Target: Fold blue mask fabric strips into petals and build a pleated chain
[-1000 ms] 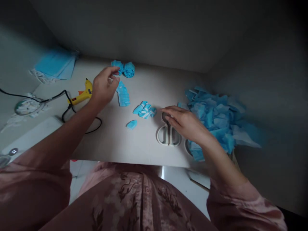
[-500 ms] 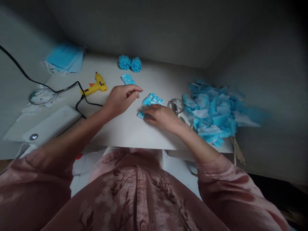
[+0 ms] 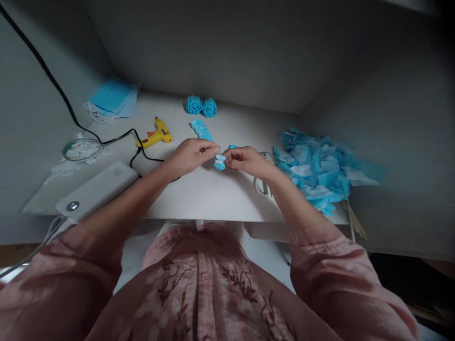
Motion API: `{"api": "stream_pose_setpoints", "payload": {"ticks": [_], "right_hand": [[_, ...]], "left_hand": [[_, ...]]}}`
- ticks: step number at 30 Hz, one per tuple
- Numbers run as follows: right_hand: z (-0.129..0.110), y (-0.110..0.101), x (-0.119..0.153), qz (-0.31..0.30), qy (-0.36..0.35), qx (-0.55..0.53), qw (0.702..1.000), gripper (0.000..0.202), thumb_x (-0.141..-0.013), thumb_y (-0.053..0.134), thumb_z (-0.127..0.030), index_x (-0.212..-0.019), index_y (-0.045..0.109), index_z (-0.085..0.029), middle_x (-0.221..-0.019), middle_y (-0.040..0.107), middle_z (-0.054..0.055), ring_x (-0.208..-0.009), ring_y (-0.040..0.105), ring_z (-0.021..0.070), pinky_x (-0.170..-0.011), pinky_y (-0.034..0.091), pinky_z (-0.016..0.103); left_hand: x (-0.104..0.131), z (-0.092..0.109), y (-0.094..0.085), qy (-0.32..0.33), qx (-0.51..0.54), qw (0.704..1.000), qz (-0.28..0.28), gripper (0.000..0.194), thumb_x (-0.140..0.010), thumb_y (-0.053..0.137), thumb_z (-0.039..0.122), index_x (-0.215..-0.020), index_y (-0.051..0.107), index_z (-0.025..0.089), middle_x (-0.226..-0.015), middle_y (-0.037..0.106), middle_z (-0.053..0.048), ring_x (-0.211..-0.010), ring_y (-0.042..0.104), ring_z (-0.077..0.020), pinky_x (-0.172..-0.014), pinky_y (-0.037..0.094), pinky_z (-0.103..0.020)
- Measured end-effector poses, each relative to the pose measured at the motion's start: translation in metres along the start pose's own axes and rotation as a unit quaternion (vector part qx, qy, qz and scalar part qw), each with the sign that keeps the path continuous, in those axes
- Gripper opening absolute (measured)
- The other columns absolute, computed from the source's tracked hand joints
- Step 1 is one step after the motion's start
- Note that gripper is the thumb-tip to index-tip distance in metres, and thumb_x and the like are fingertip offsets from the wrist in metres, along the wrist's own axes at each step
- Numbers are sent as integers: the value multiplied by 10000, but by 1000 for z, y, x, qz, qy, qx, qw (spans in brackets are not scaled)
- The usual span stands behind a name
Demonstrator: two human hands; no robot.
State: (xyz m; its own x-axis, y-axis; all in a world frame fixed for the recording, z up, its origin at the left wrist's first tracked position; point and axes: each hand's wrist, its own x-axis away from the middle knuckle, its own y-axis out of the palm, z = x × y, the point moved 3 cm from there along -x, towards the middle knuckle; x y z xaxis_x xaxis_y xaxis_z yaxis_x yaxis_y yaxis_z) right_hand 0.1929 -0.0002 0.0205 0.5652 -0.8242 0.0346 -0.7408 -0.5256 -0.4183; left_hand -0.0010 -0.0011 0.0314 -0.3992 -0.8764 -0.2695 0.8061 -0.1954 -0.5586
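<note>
In the head view, a yellow glue gun (image 3: 156,134) lies on its side on the white tabletop (image 3: 199,203). To the right of the glue gun and a little nearer the person, the right hand (image 3: 250,161) has its grip closed, thumb and fingertips pinching the edge of a small folded blue-and-white piece (image 3: 220,164). The left hand (image 3: 190,156), between the glue gun and that piece, has thumb and fingertips brought close together at its upper edge; whether its grip has hold of it I cannot tell.

Farther back, to the right of the glue gun, lie a pleated blue strip (image 3: 201,130) and, beyond it, two blue rosettes (image 3: 201,106) side by side. Another blue piece (image 3: 232,147) shows just behind the right hand. Well to the right of the glue gun are white-handled scissors (image 3: 262,186), partly covered by the right forearm, then a loose pile of blue and white scraps (image 3: 316,163). Behind and left of the glue gun is a stack of blue masks (image 3: 113,97); nearer and left, a white power bank (image 3: 97,189).
</note>
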Motion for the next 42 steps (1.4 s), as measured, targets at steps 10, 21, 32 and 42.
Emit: {"api": "stream_pose_setpoints", "payload": {"ticks": [10, 21, 32, 42], "right_hand": [[-5, -12, -17, 78, -10, -143, 987, 351, -805, 726, -370, -1090, 605, -203, -756, 645, -21, -657, 569, 101, -628, 457, 240], [5, -2, -27, 95, 8, -157, 983, 395, -705, 799, -536, -776, 638, -182, -691, 602, -25, -629, 511, 95, -624, 409, 251], [13, 10, -18, 135, 0, -120, 983, 357, -748, 740, -511, -719, 607, -181, -636, 537, -45, -611, 412, 89, -598, 317, 248], [20, 4, -15, 127, 18, -203, 971, 339, -810, 700, -528, -858, 756, -198, -733, 652, 16, -709, 580, 142, -710, 480, 297]], "left_hand": [[-12, -9, 4, -115, 175, 977, 42, 177, -781, 667, 322, -724, 657, 154, -609, 601, 10, -541, 506, -84, -520, 390, -205], [-12, -18, 20, -132, 259, 946, 146, 296, -813, 667, 379, -639, 556, 166, -591, 550, 17, -526, 466, -66, -506, 360, -200], [-3, -20, 23, -161, 249, 954, 42, 188, -749, 681, 350, -758, 646, 165, -636, 554, 31, -554, 462, -74, -517, 358, -209], [-2, -23, 15, -162, 235, 958, 41, 173, -763, 650, 319, -690, 606, 167, -622, 571, 18, -561, 486, -79, -543, 388, -218]]}}
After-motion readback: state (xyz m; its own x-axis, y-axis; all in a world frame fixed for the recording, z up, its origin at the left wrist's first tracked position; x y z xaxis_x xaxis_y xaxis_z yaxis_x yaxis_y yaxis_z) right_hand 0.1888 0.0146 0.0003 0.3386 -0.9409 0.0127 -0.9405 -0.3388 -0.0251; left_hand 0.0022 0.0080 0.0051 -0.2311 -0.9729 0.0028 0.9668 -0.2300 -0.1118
